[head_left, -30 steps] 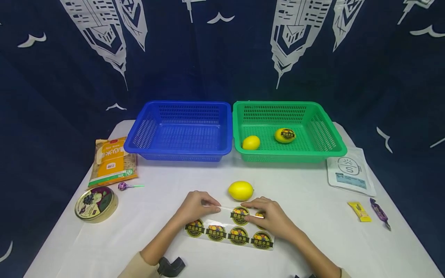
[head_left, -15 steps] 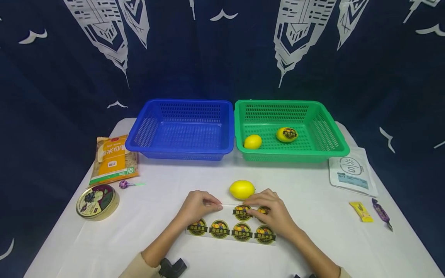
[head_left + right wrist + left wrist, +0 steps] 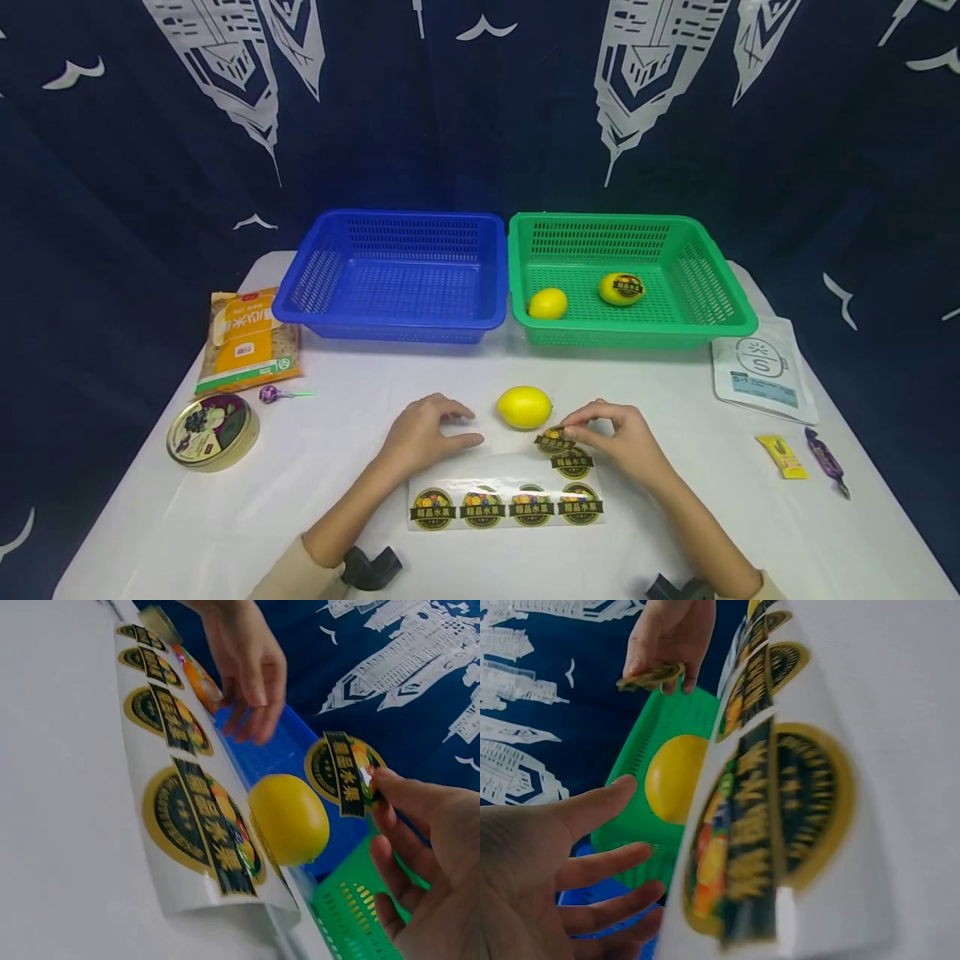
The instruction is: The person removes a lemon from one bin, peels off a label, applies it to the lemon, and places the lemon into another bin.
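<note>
Right hand (image 3: pixel 626 437): pinches a round black-and-gold fruit sticker (image 3: pixel 553 439), frame centre.
Left hand (image 3: pixel 423 432): fingers relaxed, resting on the clear glossy sticker sheet (image 3: pixel 506 492) (yellow lemon (image 3: pixel 524 407) just above).

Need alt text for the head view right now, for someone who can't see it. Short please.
The right hand pinches a round fruit sticker just lifted off the sticker sheet, beside a bare lemon on the white table. The left hand rests open at the sheet's far edge. Behind stand a blue basket and a green basket holding two lemons.
</note>
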`<state>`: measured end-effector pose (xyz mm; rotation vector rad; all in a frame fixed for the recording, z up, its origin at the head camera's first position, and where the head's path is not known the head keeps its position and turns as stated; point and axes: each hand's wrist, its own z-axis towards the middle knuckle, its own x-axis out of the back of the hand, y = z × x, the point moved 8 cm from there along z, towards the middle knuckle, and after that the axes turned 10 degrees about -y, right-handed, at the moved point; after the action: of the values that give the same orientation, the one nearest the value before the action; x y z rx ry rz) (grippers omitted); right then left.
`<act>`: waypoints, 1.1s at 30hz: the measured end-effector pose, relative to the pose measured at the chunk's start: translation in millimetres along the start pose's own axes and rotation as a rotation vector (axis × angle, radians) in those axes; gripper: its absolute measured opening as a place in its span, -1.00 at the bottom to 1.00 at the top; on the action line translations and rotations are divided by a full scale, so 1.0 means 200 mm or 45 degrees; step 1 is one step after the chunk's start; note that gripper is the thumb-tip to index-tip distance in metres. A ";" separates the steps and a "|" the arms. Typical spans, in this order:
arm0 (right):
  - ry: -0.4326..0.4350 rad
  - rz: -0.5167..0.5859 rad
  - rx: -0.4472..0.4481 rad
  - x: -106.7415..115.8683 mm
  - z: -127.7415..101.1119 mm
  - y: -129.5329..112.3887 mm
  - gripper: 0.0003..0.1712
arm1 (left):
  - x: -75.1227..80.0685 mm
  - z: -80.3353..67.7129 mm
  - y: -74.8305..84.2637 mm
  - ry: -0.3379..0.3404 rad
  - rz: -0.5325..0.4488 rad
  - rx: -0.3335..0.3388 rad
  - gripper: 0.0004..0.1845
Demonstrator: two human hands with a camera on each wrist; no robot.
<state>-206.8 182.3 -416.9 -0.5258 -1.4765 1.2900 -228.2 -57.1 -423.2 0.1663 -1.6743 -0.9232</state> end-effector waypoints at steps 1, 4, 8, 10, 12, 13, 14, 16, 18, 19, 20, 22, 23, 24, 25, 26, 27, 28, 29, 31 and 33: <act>0.022 -0.019 -0.018 0.02 0.00 0.00 -0.90 | 0.01 0.01 0.02 0.027 0.002 -0.024 -0.55; 0.067 -0.074 -0.062 0.06 0.02 0.00 -0.90 | 0.01 0.08 0.08 0.068 -0.073 -0.160 -0.35; 0.060 -0.118 -0.064 0.06 0.07 -0.07 -0.91 | -0.09 0.19 0.09 0.025 -0.236 -0.329 -0.20; 0.048 -0.125 -0.067 0.04 0.09 -0.11 -0.91 | -0.15 0.23 0.07 0.006 -0.298 -0.373 -0.16; 0.034 -0.126 -0.066 0.02 0.11 -0.15 -0.90 | -0.20 0.25 0.05 -0.002 -0.326 -0.401 -0.16; 0.029 -0.121 -0.075 0.02 0.12 -0.15 -0.90 | -0.22 0.25 0.04 0.000 -0.333 -0.415 -0.16; 0.026 -0.116 -0.084 0.01 0.13 -0.14 -0.90 | -0.23 0.26 0.04 0.003 -0.330 -0.427 -0.17; 0.020 -0.125 -0.088 0.00 0.15 -0.11 -0.89 | -0.25 0.26 0.03 0.019 -0.316 -0.450 -0.21; 0.014 -0.136 -0.078 -0.01 0.17 -0.06 -0.88 | -0.26 0.27 0.03 0.035 -0.302 -0.467 -0.25; 0.010 -0.136 -0.075 -0.01 0.18 -0.03 -0.88 | -0.26 0.27 0.03 0.045 -0.297 -0.475 -0.27; 0.007 -0.142 -0.077 -0.02 0.19 -0.01 -0.88 | -0.26 0.27 0.03 0.052 -0.297 -0.483 -0.28; 0.007 -0.152 -0.063 -0.03 0.21 0.02 -0.88 | -0.26 0.27 0.03 0.063 -0.305 -0.499 -0.30; 0.011 -0.156 -0.055 -0.03 0.21 0.02 -0.88 | -0.26 0.27 0.03 0.065 -0.311 -0.507 -0.31; 0.016 -0.160 -0.050 -0.03 0.22 0.02 -0.89 | -0.25 0.27 0.03 0.067 -0.316 -0.515 -0.31; 0.026 -0.165 -0.046 -0.04 0.23 0.02 -0.90 | -0.25 0.27 0.03 0.071 -0.317 -0.520 -0.31; 0.036 -0.179 -0.036 -0.04 0.23 0.01 -0.90 | -0.25 0.27 0.03 0.076 -0.317 -0.526 -0.31; 0.048 -0.192 -0.020 -0.04 0.24 0.01 -0.90 | -0.25 0.27 0.03 0.079 -0.315 -0.527 -0.31; 0.061 -0.207 -0.011 -0.04 0.24 0.01 -0.90 | -0.25 0.27 0.02 0.080 -0.314 -0.529 -0.31; 0.074 -0.222 -0.001 -0.04 0.24 0.01 -0.90 | -0.25 0.27 0.02 0.082 -0.313 -0.529 -0.30; 0.099 -0.252 0.018 -0.04 0.25 0.01 -0.91 | -0.25 0.27 0.02 0.081 -0.315 -0.529 -0.30; 0.125 -0.279 0.036 -0.04 0.25 0.01 -0.92 | -0.25 0.27 0.01 0.077 -0.324 -0.524 -0.30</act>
<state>-248.4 153.6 -414.7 -0.3916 -1.3909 1.0963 -258.5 -0.8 -461.3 0.1278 -1.3937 -1.4195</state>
